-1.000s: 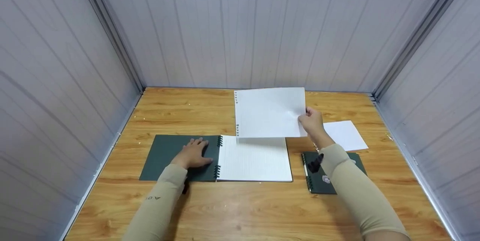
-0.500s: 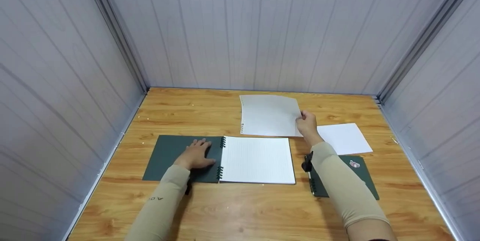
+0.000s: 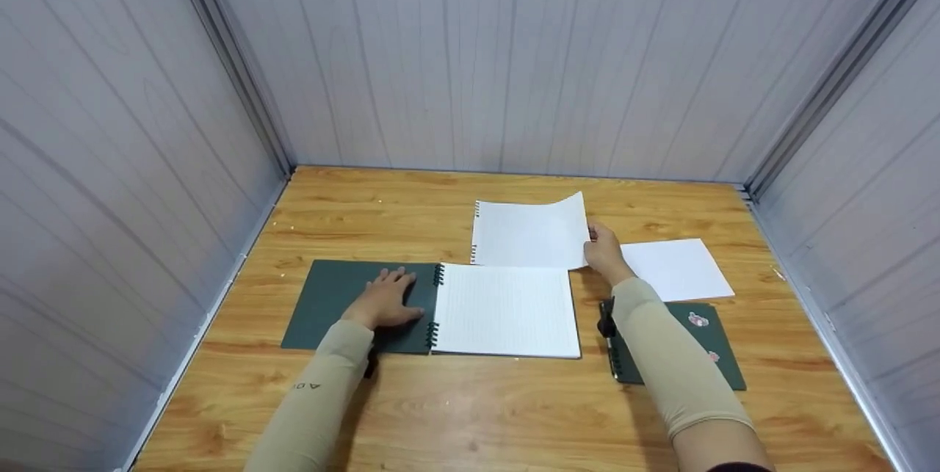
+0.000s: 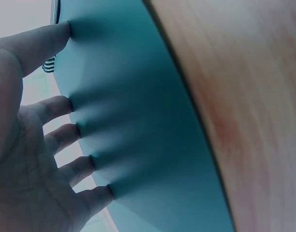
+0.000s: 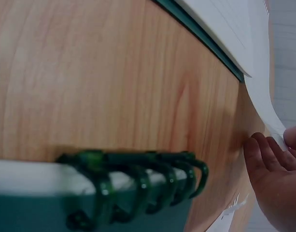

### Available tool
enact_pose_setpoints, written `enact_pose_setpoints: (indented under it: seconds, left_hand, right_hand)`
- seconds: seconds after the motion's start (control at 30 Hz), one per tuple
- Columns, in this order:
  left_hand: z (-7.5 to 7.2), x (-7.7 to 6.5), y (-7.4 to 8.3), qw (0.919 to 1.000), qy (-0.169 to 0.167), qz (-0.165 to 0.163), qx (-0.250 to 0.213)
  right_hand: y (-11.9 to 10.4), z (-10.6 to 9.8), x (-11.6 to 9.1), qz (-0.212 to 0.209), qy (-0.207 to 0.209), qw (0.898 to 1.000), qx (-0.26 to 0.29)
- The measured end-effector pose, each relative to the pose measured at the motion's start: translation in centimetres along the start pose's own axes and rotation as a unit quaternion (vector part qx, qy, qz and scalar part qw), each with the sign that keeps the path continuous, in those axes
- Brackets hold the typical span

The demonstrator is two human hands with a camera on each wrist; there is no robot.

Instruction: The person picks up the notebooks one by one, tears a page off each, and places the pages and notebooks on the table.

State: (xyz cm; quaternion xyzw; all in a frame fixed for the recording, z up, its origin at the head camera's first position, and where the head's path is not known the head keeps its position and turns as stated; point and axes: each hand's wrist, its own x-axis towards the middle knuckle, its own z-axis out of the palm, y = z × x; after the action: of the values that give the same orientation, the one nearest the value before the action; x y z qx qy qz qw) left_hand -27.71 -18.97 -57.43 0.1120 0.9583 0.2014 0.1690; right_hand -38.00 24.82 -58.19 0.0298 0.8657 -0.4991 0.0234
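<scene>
A ring-bound notebook (image 3: 507, 314) lies opened flat on the wooden table, its ruled page facing up. My left hand (image 3: 383, 301) rests on its dark green cover (image 3: 316, 307), fingers spread; in the left wrist view the fingertips (image 4: 102, 195) press the cover. Just beyond the notebook is a loose ruled sheet of paper (image 3: 525, 233), punched with small holes along its left edge. My right hand (image 3: 605, 252) pinches the sheet's right edge between thumb and fingers. That edge curves up, as the right wrist view also shows for the sheet (image 5: 262, 99).
Below the right forearm lies a closed green notebook (image 3: 723, 343) with stickers, partly hidden by the sleeve; its green rings (image 5: 138, 183) loom close in the right wrist view. A blank white paper (image 3: 675, 270) lies behind it. Panel walls (image 3: 470, 53) enclose the table.
The right hand has lowered the sheet from above the notebook's far edge to close over the table behind it. The left hand stays on the cover.
</scene>
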Motion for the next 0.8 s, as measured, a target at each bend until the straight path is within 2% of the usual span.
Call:
enact_pose_setpoints:
  seconds: [0.2,0.37,0.5,0.63,0.73,0.8]
  left_hand:
    - [0.3,-0.2,-0.6,0.9999,0.001,0.013,-0.006]
    - [0.7,-0.4,-1.6,0.9989,0.030,0.013,-0.035]
    - [0.4,-0.9,-2.8,0.9948,0.081,-0.015,-0.060]
    - [-0.6,-2.2,-4.4,0.9897,0.126,-0.063,-0.024]
    - [-1.5,-3.7,-5.6,0.9847,0.140,-0.104,0.005]
    - [-1.9,-4.6,-6.3,0.9823,0.135,-0.128,0.016]
  right_hand:
    - [-0.5,-0.9,-0.6,0.052,0.008,0.999,0.002]
    - [-1.5,-1.5,-1.5,0.021,-0.013,1.000,-0.003]
    - [-2.2,-1.6,-3.2,-0.014,-0.050,0.999,-0.007]
    - [-2.4,-1.4,-5.6,-0.055,-0.086,0.994,-0.047]
    - [-2.4,-1.0,-7.2,-0.093,-0.101,0.987,-0.087]
    - [-2.3,-0.6,-8.1,-0.112,-0.110,0.981,-0.113]
